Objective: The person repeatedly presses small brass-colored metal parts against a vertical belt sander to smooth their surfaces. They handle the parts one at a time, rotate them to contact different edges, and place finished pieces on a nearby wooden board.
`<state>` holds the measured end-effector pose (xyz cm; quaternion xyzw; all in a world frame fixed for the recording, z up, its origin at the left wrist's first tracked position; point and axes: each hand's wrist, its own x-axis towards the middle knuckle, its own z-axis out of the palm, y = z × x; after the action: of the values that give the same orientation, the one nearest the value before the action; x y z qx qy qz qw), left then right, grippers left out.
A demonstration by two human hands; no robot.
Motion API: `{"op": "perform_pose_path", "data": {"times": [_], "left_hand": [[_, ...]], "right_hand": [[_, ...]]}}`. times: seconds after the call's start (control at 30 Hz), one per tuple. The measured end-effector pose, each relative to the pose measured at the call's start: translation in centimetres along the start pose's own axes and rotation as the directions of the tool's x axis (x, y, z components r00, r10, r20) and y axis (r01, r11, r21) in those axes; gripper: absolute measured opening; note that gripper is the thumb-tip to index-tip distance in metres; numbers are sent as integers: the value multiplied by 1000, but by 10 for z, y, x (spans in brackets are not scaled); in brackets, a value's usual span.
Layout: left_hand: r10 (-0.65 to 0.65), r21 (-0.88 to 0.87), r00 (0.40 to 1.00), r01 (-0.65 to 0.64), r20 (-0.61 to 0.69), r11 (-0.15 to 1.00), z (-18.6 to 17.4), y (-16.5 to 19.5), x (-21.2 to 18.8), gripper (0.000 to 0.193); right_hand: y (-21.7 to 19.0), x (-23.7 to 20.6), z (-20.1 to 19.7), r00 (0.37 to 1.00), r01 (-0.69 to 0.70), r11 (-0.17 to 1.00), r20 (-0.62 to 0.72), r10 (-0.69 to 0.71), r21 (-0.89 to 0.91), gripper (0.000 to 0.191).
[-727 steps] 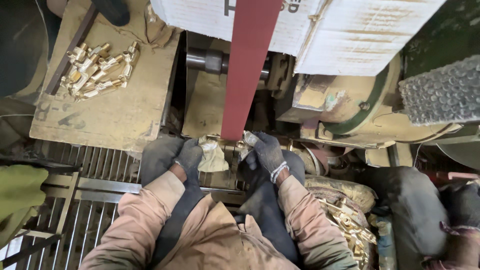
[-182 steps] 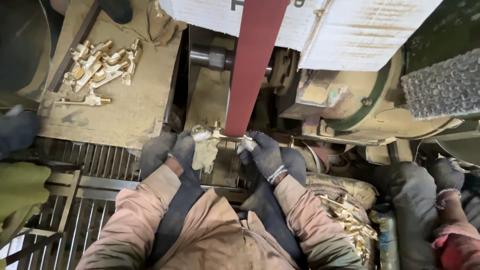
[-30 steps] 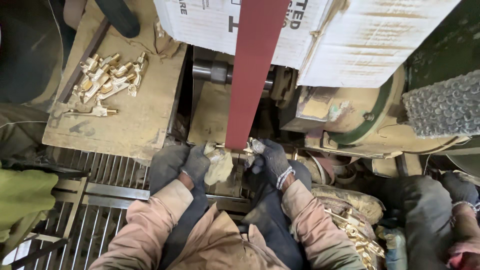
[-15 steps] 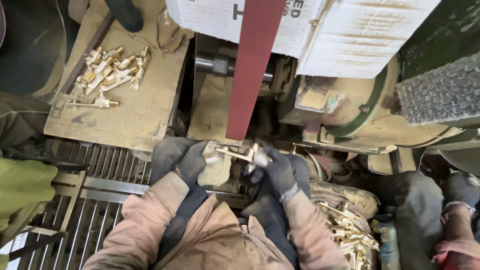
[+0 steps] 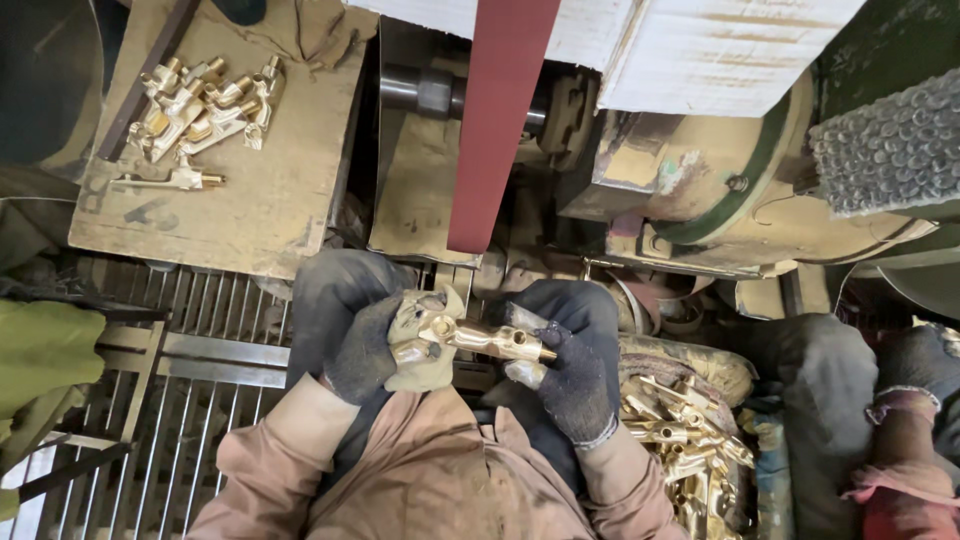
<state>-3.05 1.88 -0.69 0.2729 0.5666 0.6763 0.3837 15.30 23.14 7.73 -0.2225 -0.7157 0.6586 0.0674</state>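
Both my hands wear dark knit gloves. My left hand (image 5: 368,345) grips one end of a brass tap fitting (image 5: 487,340) through a pale cloth pad (image 5: 415,365). My right hand (image 5: 572,380) holds the fitting's other end. The fitting lies level above my lap, a short way below the lower end of the red sanding belt (image 5: 500,120), not touching it.
A worn wooden board (image 5: 270,190) at the left carries a heap of brass fittings (image 5: 200,105). More brass fittings (image 5: 685,440) are piled by my right knee. The belt machine's housing (image 5: 720,190) is ahead, a metal grate (image 5: 190,400) lies below left, and another person's arm (image 5: 905,440) is at the right edge.
My hands have drawn the fitting back from the belt's lower end toward my lap. The fitting now lies level between both hands.
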Motion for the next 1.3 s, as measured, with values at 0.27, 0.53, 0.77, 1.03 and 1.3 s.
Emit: {"op": "perform_pose_path", "data": {"times": [0.27, 0.53, 0.77, 1.03, 1.3], "left_hand": [[51, -31, 997, -53, -65, 998, -3, 13, 17, 49], [-178, -208, 967, 139, -182, 968, -19, -33, 84, 30], [-286, -366, 931, 190, -227, 911, -20, -57, 93, 19], [-423, -479, 878, 280, -222, 832, -20, -57, 93, 17], [-372, -350, 915, 301, -157, 887, -20, -50, 81, 20]], "right_hand": [[-6, 39, -23, 931, 324, 668, 97, -353, -670, 54], [56, 123, -9, 999, -19, 976, 47, 9, 216, 34], [62, 133, 0, 966, -242, 950, -45, 255, 196, 38], [54, 143, 4, 913, -393, 884, -10, 409, 251, 38], [59, 109, -6, 968, -247, 927, 37, 247, 283, 34]]}}
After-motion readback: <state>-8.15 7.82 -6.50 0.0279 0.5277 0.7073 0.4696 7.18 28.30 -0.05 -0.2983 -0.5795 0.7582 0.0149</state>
